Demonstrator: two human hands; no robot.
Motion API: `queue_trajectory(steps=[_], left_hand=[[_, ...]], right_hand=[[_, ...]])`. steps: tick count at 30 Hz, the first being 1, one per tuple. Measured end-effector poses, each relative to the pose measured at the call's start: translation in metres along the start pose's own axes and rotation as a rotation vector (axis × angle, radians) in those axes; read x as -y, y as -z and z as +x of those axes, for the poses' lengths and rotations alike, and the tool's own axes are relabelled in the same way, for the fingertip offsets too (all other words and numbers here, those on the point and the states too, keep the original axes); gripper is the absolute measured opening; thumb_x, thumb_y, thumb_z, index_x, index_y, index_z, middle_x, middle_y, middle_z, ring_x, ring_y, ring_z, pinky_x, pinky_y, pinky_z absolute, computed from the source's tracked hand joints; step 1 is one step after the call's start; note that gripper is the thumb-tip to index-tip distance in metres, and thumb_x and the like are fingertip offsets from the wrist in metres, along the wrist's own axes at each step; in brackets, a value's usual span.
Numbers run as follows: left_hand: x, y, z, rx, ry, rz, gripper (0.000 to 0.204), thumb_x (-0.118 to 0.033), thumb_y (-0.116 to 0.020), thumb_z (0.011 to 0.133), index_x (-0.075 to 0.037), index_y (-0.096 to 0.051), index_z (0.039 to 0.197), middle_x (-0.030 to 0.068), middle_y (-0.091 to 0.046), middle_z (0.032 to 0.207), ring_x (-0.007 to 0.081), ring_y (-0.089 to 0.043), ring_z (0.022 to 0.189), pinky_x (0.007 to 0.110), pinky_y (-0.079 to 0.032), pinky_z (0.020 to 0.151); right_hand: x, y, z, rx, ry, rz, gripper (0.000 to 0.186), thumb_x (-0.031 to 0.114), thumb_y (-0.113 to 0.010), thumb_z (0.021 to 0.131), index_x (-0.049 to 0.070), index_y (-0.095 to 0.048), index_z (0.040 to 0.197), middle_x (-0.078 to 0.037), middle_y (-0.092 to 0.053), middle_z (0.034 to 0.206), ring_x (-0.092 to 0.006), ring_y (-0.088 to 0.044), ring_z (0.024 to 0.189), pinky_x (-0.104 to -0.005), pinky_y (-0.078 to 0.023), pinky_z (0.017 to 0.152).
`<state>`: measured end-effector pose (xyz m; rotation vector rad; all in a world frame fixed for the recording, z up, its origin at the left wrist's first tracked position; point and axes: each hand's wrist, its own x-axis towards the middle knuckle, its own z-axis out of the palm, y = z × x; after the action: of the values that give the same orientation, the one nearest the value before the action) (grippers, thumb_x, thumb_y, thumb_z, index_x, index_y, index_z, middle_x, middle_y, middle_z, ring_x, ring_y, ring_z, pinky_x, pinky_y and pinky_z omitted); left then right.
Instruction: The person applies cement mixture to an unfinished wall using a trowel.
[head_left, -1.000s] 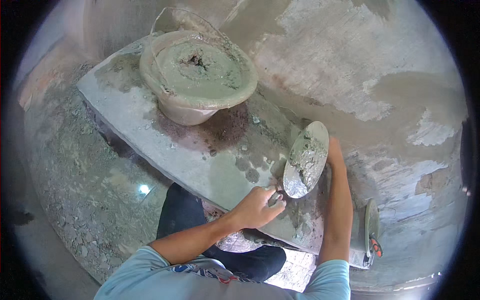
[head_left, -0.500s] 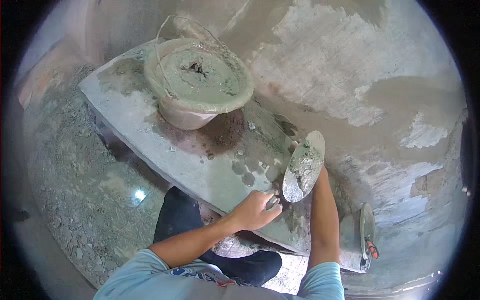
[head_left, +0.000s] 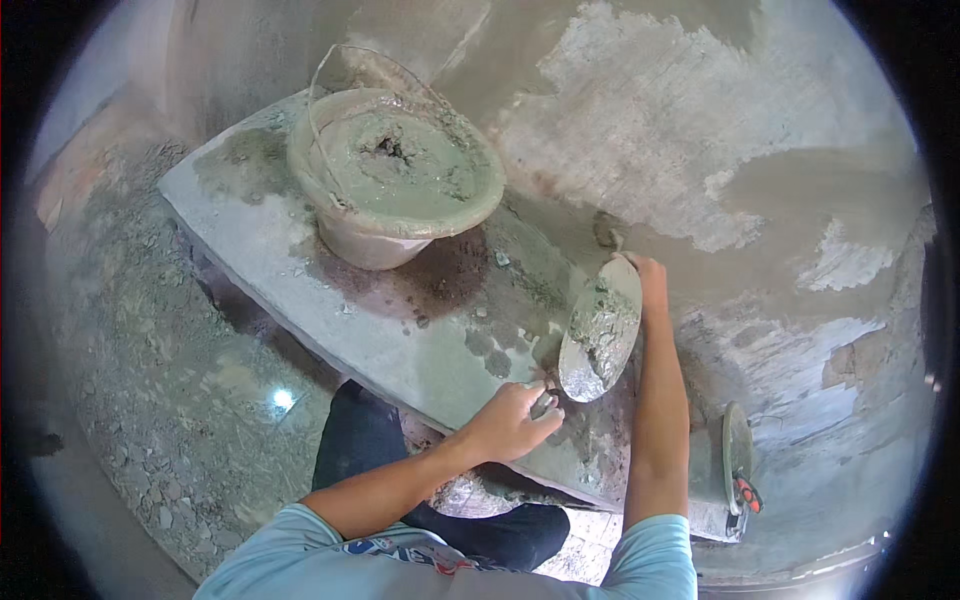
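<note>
My left hand [head_left: 513, 422] is closed round the short grip of an oval plate [head_left: 603, 325], tilted, with wet grey mortar lumped along its face. Beyond the plate's far end, my right hand [head_left: 650, 278] is closed on a small trowel [head_left: 607, 230], held close to the wall; the plate hides part of the fingers and grip. A round bucket [head_left: 375, 245] of wet mortar [head_left: 430, 165] stands farther off to the left, its thin wire handle raised.
The bucket stands on a stained board [head_left: 240, 220] slanting across the middle. A patchy plastered wall [head_left: 650, 110] runs along the far right side. Rubble [head_left: 165, 495] covers the floor at left. A round-edged tool with a red-and-black part [head_left: 745, 492] rests at the board's right end.
My right hand has moved up and away along the wall from behind the oval plate, bringing the small trowel with it. The left hand stays nearly where it was, still gripping the plate.
</note>
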<state>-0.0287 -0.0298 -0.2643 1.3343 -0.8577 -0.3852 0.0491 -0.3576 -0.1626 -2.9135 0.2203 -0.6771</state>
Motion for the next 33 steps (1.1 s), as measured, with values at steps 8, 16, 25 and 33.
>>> queue_trajectory(steps=[8,16,25,33], left_hand=[[0.017,-0.007,0.003,-0.099,-0.089,-0.005,0.025,-0.022,-0.067,0.089,0.002,-0.062,0.093,0.0087,-0.062,0.066,0.0148,-0.06,0.06,0.033,-0.046,0.058],[0.002,-0.008,0.004,-0.033,0.068,-0.216,0.017,-0.016,-0.066,0.091,-0.002,-0.058,0.086,-0.0023,-0.052,0.054,0.0052,-0.047,0.043,0.026,-0.034,0.04],[0.003,-0.012,0.0,-0.042,0.125,-0.243,0.017,-0.016,-0.066,0.092,-0.003,-0.057,0.085,-0.0024,-0.053,0.056,0.0051,-0.047,0.044,0.025,-0.033,0.04],[-0.003,-0.01,0.0,-0.116,0.019,-0.145,0.019,-0.018,-0.067,0.09,-0.002,-0.058,0.085,-0.0026,-0.053,0.056,0.005,-0.048,0.047,0.025,-0.035,0.043]], right_hand=[[0.039,0.096,-0.06,-0.213,-0.326,0.311,0.022,0.02,-0.065,0.092,0.0,-0.072,0.099,-0.016,-0.062,0.067,-0.028,-0.058,0.056,-0.0361,-0.047,0.058],[0.102,0.143,-0.146,-0.126,0.199,0.008,0.02,0.015,-0.075,0.083,0.0,-0.071,0.096,-0.015,-0.064,0.079,-0.0331,-0.062,0.068,-0.0376,-0.05,0.062],[0.118,0.145,-0.151,-0.052,0.202,-0.143,0.022,0.023,-0.072,0.087,0.004,-0.072,0.096,-0.011,-0.065,0.084,-0.0333,-0.065,0.071,-0.0421,-0.052,0.062],[0.128,0.154,-0.154,-0.134,0.149,-0.138,0.02,0.023,-0.073,0.085,0.005,-0.072,0.095,-0.01,-0.064,0.081,-0.0321,-0.064,0.066,-0.041,-0.052,0.058]])
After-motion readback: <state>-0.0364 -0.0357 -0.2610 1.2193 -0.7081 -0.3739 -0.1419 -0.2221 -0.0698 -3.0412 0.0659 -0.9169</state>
